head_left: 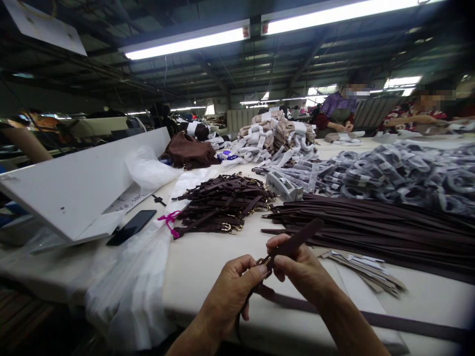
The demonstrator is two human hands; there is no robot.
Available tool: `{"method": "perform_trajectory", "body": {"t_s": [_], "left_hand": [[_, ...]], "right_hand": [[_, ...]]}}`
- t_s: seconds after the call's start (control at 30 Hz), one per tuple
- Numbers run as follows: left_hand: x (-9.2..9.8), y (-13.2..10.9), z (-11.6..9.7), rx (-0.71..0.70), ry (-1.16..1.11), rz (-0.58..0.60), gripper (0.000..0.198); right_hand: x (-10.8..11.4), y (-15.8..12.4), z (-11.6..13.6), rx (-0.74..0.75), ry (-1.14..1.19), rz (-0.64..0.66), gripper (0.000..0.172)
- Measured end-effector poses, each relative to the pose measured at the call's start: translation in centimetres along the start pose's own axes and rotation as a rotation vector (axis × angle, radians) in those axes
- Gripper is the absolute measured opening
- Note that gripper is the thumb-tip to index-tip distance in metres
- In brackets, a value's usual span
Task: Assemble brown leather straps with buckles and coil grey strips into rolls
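Observation:
Both my hands meet low in the middle over the white table [208, 257]. My left hand [232, 289] is closed in a pinch on the end of a dark brown strap [297, 240], near a small metal fitting. My right hand [302, 269] is closed on the same strap just to the right; its free end sticks up and away to the right. The strap's long part trails across the table edge to the right. A pile of short brown straps with brass buckles [222, 202] lies ahead of my left hand. A spread of long brown straps [371, 222] lies ahead of my right.
A black phone [131, 226] lies left beside a tilted white board [81, 183] and clear plastic bags [129, 287]. Paper tags [367, 269] are stacked right of my hands. A grey tool [284, 187], wrapped bundles [401, 173] and tan goods [274, 133] sit farther back. Two people work at the far right.

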State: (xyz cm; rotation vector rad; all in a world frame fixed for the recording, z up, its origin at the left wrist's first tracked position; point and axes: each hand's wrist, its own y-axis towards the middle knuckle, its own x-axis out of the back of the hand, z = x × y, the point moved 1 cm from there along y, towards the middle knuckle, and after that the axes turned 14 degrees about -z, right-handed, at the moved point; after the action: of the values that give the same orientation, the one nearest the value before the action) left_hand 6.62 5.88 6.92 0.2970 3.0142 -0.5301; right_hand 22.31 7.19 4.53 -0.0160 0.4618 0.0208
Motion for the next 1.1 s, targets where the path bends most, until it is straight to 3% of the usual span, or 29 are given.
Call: {"method": "perform_trajectory", "body": {"t_s": [0.1,0.3,0.47,0.73,0.93,1.1], "left_hand": [[-0.1,0.2,0.1,-0.02,0.028,0.007,0.03],[0.0,0.3,0.0,0.039,0.045,-0.005,0.029],[-0.2,0.3,0.0,0.037,0.089,-0.015,0.026],[-0.3,0.9,-0.2,0.033,0.184,0.002,0.025],[0.0,1.3,-0.3,0.044,0.309,-0.012,0.027],[-0.1,1.7,-1.0,-0.01,0.445,0.004,0.023]], "right_hand": [[0.3,-0.5,-0.5,-0.055,-0.021,-0.036,0.019],[0.8,-0.6,0.4,-0.025,0.135,-0.256,0.022],[0.7,-0.8,0.4,-0.036,0.118,-0.282,0.023],[0.8,-1.5,0.3,0.085,-0.059,-0.282,0.026],[-0.1,-2.8,1.5,0.338,-0.571,-0.348,0.027],[-0.6,-3.2,1.9,0.761,-0.977,-0.184,0.018]]}}
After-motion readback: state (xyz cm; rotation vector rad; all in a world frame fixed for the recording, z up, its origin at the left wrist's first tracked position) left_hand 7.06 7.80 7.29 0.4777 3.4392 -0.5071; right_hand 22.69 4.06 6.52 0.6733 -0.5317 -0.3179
